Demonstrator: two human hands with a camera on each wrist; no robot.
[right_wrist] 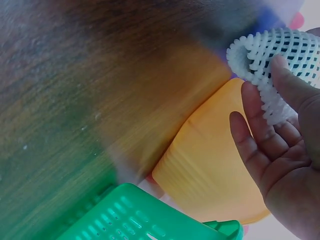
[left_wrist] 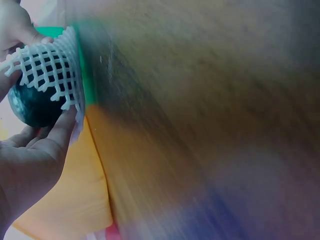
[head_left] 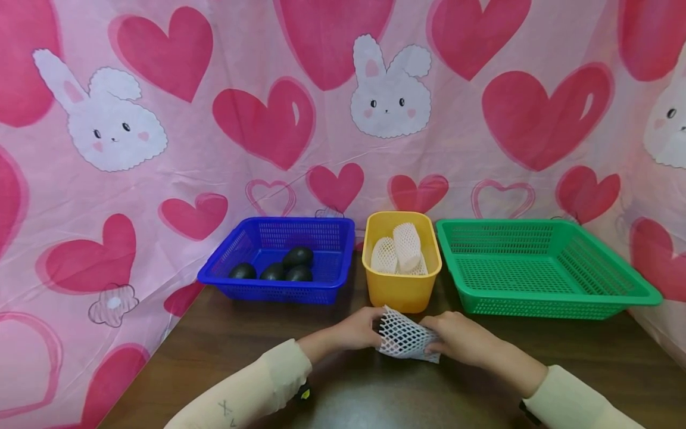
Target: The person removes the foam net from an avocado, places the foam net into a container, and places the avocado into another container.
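Observation:
A white foam net sleeve is stretched between my two hands, just in front of the yellow bin. Inside it sits a dark avocado, whose bare end sticks out on the left side. My left hand holds the avocado at that end, fingers and thumb around it and the net's edge. With thumb and fingers, my right hand pinches the far end of the net, where it hangs loose past the fruit. More foam nets stand in the yellow bin.
At the left, a blue basket holds several dark avocados. A green basket stands at the right, beside the yellow bin. All of them rest on a brown wooden table before a pink heart-patterned cloth.

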